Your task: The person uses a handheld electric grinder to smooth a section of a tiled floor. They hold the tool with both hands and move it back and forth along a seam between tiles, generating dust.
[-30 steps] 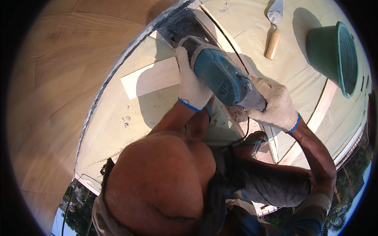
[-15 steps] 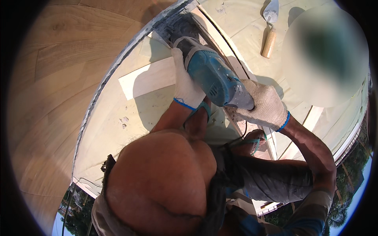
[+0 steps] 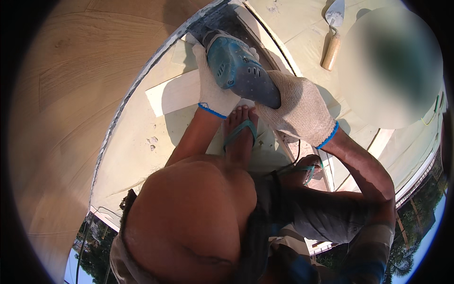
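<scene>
A teal and dark grey power tool (image 3: 234,66) points away from me into a rough grey recess (image 3: 215,20). Its front end is hidden, so I cannot tell what bit it carries. My left hand (image 3: 213,87), in a knitted white glove with a blue cuff, steadies the body from the left near the front; its fingers are mostly out of sight beneath. Around the dark rear handle, my right hand (image 3: 300,106) is closed in a matching glove. A black cord (image 3: 299,149) hangs below that hand.
A pointed trowel (image 3: 333,35) with a wooden handle lies at upper right. A white board (image 3: 174,92) and crumbs of debris (image 3: 152,142) rest on the cream sheeting (image 3: 127,161). Curved wooden planking (image 3: 85,94) fills the left. My sandalled feet (image 3: 240,128) stand close below the tool.
The power tool has shifted up and left, deeper toward the recess corner, with both hands moving along on it. More of my left foot now shows beneath it.
</scene>
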### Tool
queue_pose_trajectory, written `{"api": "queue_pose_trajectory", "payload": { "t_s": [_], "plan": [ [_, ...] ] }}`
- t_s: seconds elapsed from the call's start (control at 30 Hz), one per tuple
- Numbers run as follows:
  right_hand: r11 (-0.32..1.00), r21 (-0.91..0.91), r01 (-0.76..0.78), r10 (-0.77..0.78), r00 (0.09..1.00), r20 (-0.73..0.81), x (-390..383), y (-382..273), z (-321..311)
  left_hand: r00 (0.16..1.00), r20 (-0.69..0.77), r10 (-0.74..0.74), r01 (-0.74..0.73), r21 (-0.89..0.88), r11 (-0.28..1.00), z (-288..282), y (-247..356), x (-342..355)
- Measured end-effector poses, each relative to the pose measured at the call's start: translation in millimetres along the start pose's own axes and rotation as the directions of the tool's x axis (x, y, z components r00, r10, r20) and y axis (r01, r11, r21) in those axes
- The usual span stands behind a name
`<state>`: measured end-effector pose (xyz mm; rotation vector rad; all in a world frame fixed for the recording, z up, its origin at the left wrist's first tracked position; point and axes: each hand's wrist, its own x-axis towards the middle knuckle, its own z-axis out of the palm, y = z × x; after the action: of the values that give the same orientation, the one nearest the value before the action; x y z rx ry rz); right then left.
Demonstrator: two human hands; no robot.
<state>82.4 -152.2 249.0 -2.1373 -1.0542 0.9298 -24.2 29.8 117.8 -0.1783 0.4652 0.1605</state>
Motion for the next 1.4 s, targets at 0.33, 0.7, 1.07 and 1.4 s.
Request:
{"api": "queue_pose_trajectory", "payload": {
  "t_s": [0.33, 0.7, 1.07, 1.4],
  "plan": [
    [0.999, 0.039, 0.018, -0.019, 1.0, 0.016, -40.0, -8.4, -6.6, 0.976, 0.195, -0.102, 0.11, -0.031, 0.993, -18.4, -26.1, -48.1],
    [0.986, 0.163, 0.034, -0.043, 0.998, 0.051, -44.7, 52.2, -19.5, 0.99, -0.133, 0.055, -0.015, 0.285, 0.958, 9.8, -50.2, -35.9],
    [0.979, 0.202, 0.017, -0.016, 1.0, -0.005, -38.1, 75.5, -39.7, 0.992, -0.107, 0.069, -0.009, 0.481, 0.877, 21.8, -55.1, -7.5],
    [0.977, 0.212, -0.003, -0.008, 0.999, 0.048, -9.8, 70.2, -60.5, 0.985, -0.139, 0.103, -0.032, 0.44, 0.897, 53.2, -54.6, 0.3]
  ]
}}
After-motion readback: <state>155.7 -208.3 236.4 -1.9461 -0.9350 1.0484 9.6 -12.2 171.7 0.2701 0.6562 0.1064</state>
